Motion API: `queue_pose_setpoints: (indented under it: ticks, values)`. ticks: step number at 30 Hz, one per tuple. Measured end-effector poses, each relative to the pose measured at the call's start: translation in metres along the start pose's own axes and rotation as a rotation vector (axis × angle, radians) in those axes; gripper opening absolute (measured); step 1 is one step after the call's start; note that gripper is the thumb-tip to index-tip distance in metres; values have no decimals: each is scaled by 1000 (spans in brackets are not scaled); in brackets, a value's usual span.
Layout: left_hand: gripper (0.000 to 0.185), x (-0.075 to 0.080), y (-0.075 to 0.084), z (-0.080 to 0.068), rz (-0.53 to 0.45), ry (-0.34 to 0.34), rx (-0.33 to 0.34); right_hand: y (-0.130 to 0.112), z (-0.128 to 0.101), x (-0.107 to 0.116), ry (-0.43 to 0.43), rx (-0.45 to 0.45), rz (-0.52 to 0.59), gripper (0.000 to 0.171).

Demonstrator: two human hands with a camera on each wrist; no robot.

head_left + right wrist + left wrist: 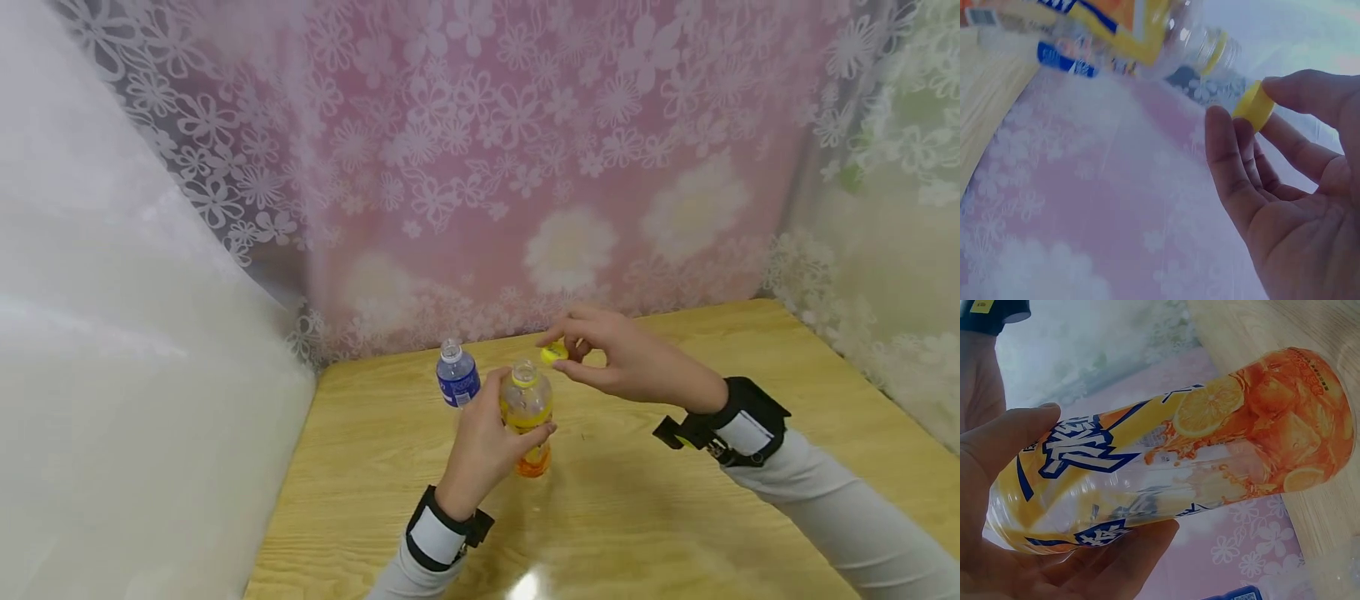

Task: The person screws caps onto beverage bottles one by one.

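A clear plastic bottle [527, 402] with a yellow and orange fruit label stands upright, its mouth uncapped. My left hand [483, 446] grips it round the upper body, thumb on one side and fingers on the other; the label's orange slices face the left wrist view, where the bottle [1210, 437] fills the middle. Just right of the bottle's neck, my right hand [611, 354] pinches a yellow bottle cap [554, 353] between thumb and fingers. In the right wrist view the cap [1254, 107] is apart from the open neck.
A second clear bottle [457, 375] with a blue label, also uncapped, stands behind and left of the gripped one. Both stand on a wood-grain table [360, 475]. A flowered pink curtain [480, 208] hangs along the back edge; a pale sheet [135, 350] closes the left side.
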State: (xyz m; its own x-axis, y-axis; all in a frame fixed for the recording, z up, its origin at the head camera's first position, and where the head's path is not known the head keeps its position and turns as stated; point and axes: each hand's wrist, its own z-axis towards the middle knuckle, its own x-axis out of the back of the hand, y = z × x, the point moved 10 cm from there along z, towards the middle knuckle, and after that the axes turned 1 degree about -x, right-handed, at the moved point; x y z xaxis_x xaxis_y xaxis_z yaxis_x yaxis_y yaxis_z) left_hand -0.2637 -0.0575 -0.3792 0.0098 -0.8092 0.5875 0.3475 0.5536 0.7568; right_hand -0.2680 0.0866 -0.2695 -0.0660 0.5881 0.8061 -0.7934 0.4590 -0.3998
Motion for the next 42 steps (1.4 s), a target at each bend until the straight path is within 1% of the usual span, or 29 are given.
queue_pose_setpoints:
  ticks: [3, 6, 9, 14, 22, 26, 28, 31, 38, 40, 42]
  values:
    - [83, -1, -2, -2, -6, -4, 1, -11, 7, -11, -30, 35, 26, 32]
    - [82, -2, -3, -3, 4, -12, 4, -13, 10, -19, -43, 46, 19, 34]
    - [83, -2, -2, -2, 28, -17, -5, -14, 12, -22, -41, 68, -2, 34]
    - [88, 0, 1, 1, 68, -10, -19, -18, 17, -23, -46, 112, 1, 32]
    - [89, -2, 1, 2, 103, -12, -19, -17, 18, -27, -76, 106, -2, 30]
    - [90, -3, 1, 3, 97, -19, -21, -17, 17, -28, -74, 110, -16, 30]
    - [89, -4, 0, 3, 88, -24, -16, -16, 17, -29, -73, 101, -22, 30]
    - [89, -5, -1, 3, 82, -30, -7, -14, 19, -28, -63, 62, -33, 28]
    - [86, -5, -2, 3, 79, -24, -1, -6, 19, -27, -20, -71, -45, 26]
    - [86, -5, -3, 2, 73, -23, 2, -5, 19, -27, -8, -84, -51, 26]
    - [86, -5, -3, 2, 67, -20, 3, -6, 19, -28, -3, -64, -61, 25]
